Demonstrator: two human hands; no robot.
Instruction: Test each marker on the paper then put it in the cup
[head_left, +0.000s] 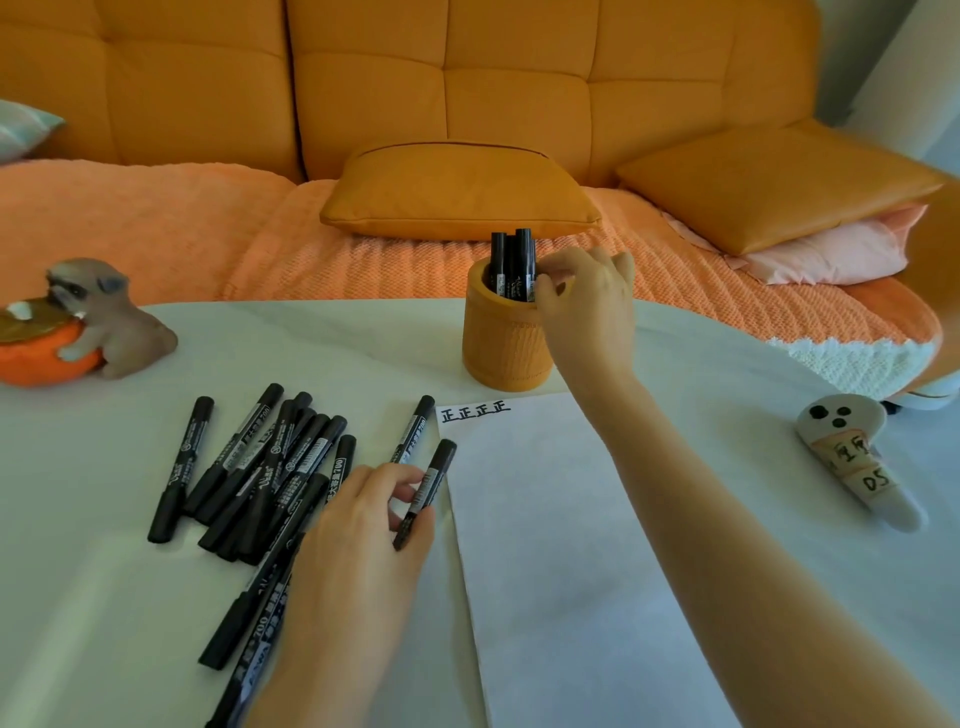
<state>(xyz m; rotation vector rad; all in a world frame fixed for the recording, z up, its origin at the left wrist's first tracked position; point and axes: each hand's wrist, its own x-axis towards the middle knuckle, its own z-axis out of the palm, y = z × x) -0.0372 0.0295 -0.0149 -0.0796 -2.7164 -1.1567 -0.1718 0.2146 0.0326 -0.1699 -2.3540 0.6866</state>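
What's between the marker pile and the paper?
Head view: one loose marker lies there, and the left hand pinches a second marker.

Head-worn view (wide-angle), close above table (311, 353), looking forward and down, sofa (182, 78) beyond

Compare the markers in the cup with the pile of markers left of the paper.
Pose: the markers in the cup stand upright; the pile lies flat on the table, overlapping.
Number: only a few show in the orange cup; the pile holds many more.
Contact: the right hand has its fingertips at the cup's markers, while the left hand pinches one marker beside the pile.
Shared: all are black with white print.
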